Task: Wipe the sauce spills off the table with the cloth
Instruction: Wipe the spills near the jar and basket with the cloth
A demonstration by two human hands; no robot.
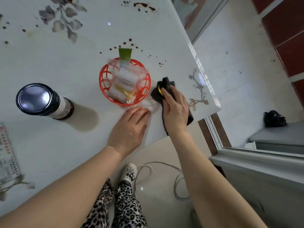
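the dark cloth [166,94] is pressed onto the table [65,66] under the right hand [176,111], whose fingers are closed over it, while the left hand [131,127] is laid flat and open just beside it. little appears done: brown sauce spills [144,6] are seen well beyond both hands, and more drops past the orange basket [105,76]. the glossy, flower-printed top is bordered by pale floor tiles on the right-hand side.
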